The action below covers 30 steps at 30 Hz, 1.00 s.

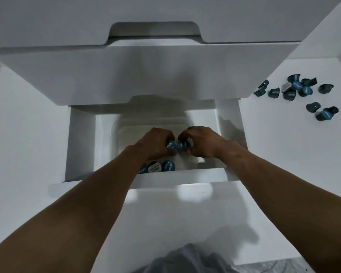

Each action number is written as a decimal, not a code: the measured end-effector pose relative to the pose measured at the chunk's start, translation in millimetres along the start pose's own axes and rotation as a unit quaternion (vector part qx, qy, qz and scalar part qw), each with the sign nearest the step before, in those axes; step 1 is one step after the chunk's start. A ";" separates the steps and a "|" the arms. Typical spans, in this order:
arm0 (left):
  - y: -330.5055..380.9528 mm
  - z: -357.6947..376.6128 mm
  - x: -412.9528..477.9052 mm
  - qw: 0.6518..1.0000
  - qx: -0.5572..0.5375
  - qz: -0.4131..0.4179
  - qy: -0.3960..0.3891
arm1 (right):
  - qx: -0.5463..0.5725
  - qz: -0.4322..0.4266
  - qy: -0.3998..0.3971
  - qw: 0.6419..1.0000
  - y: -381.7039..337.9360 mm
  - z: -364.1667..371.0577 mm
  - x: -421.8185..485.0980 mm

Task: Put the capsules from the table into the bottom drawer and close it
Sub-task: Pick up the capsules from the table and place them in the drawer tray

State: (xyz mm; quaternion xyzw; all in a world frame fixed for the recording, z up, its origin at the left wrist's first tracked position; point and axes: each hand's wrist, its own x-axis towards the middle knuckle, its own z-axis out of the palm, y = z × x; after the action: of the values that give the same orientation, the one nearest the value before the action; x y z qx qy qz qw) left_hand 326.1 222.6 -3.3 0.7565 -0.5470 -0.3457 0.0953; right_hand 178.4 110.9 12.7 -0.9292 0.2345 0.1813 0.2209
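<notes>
closest to me a grey cloth (187, 259) bunches at the bottom edge. my forearms reach out over the front wall of the open bottom drawer (195, 175). just behind that wall three capsules (157, 166) lie foil up in a clear tub (114, 138), partly under my left wrist. further in, my left hand (155, 142) curls around a blue capsule (171, 145) and my right hand (202, 141) curls around another capsule (182, 145), the two side by side, nearly touching. beyond, off to the right on the white table (273, 144), a scatter of loose capsules (295, 89) lies well apart from the drawer. an upper drawer front (146, 73) overhangs at the back.
</notes>
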 end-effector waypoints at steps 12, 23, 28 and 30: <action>13.5 4.6 1.7 0.999 -0.013 -0.017 -0.045 | -0.013 0.007 -0.059 0.998 -4.2 -3.7 -0.9; 18.9 9.0 -5.9 0.995 -0.015 -0.027 -0.099 | 0.026 0.024 -0.085 0.996 -3.0 10.4 -2.1; 16.9 7.6 -11.4 0.995 -0.004 -0.023 -0.098 | 0.045 0.019 -0.078 0.996 -1.4 14.3 -4.8; 16.4 4.6 -15.6 0.997 0.007 -0.024 -0.070 | 0.042 0.018 -0.065 0.997 -1.0 14.4 -6.6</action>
State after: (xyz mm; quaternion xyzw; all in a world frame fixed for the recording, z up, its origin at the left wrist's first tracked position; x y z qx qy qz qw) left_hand 308.2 231.3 8.3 0.7437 -0.5364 -0.3967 0.0434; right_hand 170.1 121.2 3.8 -0.9010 0.2437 0.2347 0.2714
